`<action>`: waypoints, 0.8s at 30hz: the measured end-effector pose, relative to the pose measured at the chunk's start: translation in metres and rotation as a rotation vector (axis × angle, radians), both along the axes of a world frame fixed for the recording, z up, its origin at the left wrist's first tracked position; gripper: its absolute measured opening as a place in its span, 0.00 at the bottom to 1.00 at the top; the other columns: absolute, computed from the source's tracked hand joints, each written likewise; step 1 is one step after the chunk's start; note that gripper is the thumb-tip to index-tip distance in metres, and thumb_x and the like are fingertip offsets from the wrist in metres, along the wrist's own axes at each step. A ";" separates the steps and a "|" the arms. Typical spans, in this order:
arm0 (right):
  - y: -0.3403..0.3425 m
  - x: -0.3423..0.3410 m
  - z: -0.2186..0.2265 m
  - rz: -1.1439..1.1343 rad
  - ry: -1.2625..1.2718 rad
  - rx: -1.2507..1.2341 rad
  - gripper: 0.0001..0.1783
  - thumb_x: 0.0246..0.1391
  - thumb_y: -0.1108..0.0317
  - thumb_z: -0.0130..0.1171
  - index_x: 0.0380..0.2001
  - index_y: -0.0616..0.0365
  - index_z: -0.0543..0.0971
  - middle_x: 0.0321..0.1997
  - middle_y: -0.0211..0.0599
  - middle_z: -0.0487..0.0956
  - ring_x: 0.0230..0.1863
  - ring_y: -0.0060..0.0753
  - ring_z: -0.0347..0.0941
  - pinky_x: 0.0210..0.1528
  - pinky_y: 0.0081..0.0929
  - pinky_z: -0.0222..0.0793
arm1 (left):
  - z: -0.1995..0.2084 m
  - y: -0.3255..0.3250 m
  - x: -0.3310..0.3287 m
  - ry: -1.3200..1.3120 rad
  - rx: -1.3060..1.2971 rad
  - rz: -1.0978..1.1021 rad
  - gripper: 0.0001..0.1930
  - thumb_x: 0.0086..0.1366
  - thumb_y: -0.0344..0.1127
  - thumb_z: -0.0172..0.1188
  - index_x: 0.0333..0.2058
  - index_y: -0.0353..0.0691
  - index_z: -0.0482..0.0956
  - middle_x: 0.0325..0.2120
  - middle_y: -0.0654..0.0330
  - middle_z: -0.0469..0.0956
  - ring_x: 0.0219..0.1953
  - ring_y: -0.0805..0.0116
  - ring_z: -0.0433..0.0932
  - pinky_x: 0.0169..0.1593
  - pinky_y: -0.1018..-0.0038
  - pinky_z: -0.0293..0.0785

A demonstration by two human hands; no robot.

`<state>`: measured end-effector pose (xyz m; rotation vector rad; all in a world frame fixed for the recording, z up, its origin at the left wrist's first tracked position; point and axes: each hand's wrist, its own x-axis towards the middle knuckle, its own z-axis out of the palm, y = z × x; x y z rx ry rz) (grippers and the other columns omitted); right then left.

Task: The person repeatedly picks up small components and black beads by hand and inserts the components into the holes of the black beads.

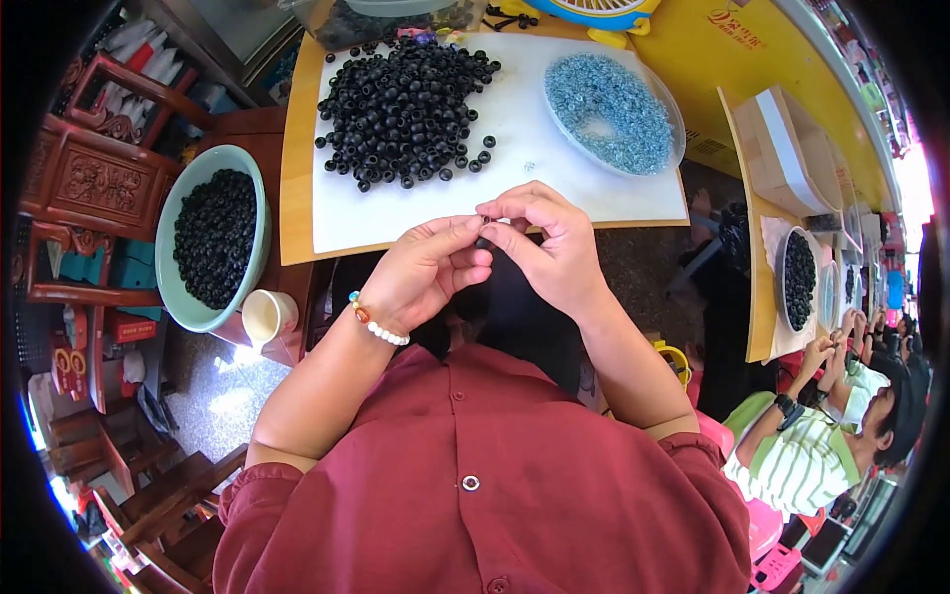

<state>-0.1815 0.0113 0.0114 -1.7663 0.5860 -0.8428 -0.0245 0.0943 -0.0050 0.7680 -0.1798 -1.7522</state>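
Note:
Both hands meet just over the near edge of the white sheet [515,79] on the table. My left hand [442,259], with a beaded bracelet [380,327] at its wrist, is closed in a pinch on a small round black part [484,242]. My right hand [547,247] pinches the same part from the other side; the fingers hide most of it, and I cannot make out any second piece there. Beyond the left hand lies a heap of black, bead-like parts with holes [396,119]. A shallow clear dish [677,148] of small pale-blue translucent pieces [609,109] stands at the far right.
Left of the table are a pale green basin [259,247] full of black parts and a cream cup [270,317]. Carved wooden furniture [109,183] stands further left. At right, a co-worker [821,436] sits at another table [762,297] with a dish of black parts [798,279].

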 end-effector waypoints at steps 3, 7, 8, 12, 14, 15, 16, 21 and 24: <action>0.007 -0.001 0.005 -0.006 -0.057 -0.023 0.07 0.49 0.78 0.59 0.34 0.64 0.79 0.33 0.33 0.76 0.30 0.21 0.72 0.33 0.16 0.69 | 0.006 0.007 0.001 -0.006 -0.039 -0.031 0.10 0.64 0.33 0.54 0.41 0.34 0.76 0.32 0.60 0.79 0.31 0.74 0.79 0.37 0.77 0.80; 0.021 -0.002 0.015 0.029 -0.344 0.486 0.07 0.52 0.77 0.57 0.36 0.66 0.77 0.34 0.32 0.77 0.32 0.19 0.72 0.37 0.16 0.69 | 0.022 0.020 -0.001 0.108 -0.099 -0.031 0.11 0.64 0.30 0.53 0.44 0.32 0.75 0.35 0.58 0.79 0.34 0.72 0.80 0.38 0.77 0.80; 0.021 -0.007 0.018 0.047 -0.359 0.531 0.07 0.53 0.77 0.56 0.37 0.66 0.76 0.35 0.32 0.77 0.34 0.19 0.72 0.39 0.17 0.69 | 0.026 0.025 -0.001 0.083 -0.086 -0.009 0.12 0.64 0.29 0.53 0.45 0.32 0.74 0.37 0.57 0.78 0.35 0.71 0.80 0.39 0.76 0.80; 0.042 -0.008 0.034 0.093 -0.426 0.583 0.08 0.54 0.75 0.56 0.38 0.65 0.76 0.37 0.35 0.78 0.37 0.19 0.71 0.41 0.14 0.66 | 0.025 0.043 0.001 0.198 -0.183 0.032 0.14 0.64 0.27 0.52 0.49 0.34 0.72 0.41 0.53 0.77 0.37 0.68 0.80 0.41 0.75 0.80; 0.051 -0.006 0.037 0.130 -0.465 0.583 0.08 0.53 0.78 0.56 0.37 0.65 0.77 0.38 0.36 0.77 0.38 0.21 0.71 0.44 0.17 0.66 | 0.022 0.048 0.000 0.245 -0.227 0.031 0.14 0.64 0.26 0.52 0.49 0.35 0.72 0.41 0.53 0.77 0.37 0.68 0.80 0.41 0.75 0.80; 0.053 -0.006 0.036 0.132 -0.465 0.582 0.08 0.53 0.78 0.56 0.37 0.65 0.77 0.38 0.36 0.77 0.38 0.21 0.71 0.44 0.17 0.66 | 0.022 0.051 -0.001 0.294 -0.270 0.028 0.15 0.64 0.26 0.52 0.50 0.36 0.72 0.41 0.53 0.77 0.37 0.68 0.80 0.41 0.75 0.80; 0.054 -0.006 0.033 0.116 -0.432 0.483 0.07 0.53 0.79 0.56 0.37 0.65 0.77 0.38 0.36 0.76 0.39 0.22 0.71 0.44 0.18 0.66 | 0.024 0.052 -0.003 0.298 -0.274 0.040 0.15 0.63 0.25 0.53 0.49 0.36 0.72 0.40 0.53 0.77 0.37 0.67 0.80 0.41 0.75 0.80; 0.062 -0.004 0.030 0.126 -0.423 0.389 0.08 0.52 0.81 0.56 0.37 0.67 0.77 0.40 0.39 0.75 0.40 0.26 0.72 0.43 0.21 0.70 | 0.022 0.059 -0.007 0.163 -0.360 0.123 0.13 0.60 0.23 0.56 0.45 0.36 0.75 0.37 0.54 0.78 0.38 0.66 0.80 0.40 0.74 0.80; 0.067 -0.004 0.031 0.125 -0.438 0.407 0.08 0.52 0.81 0.56 0.37 0.67 0.77 0.40 0.40 0.74 0.39 0.26 0.73 0.42 0.20 0.71 | 0.028 0.063 -0.009 0.054 -0.372 0.173 0.13 0.58 0.21 0.57 0.43 0.36 0.76 0.35 0.54 0.79 0.38 0.65 0.79 0.40 0.74 0.80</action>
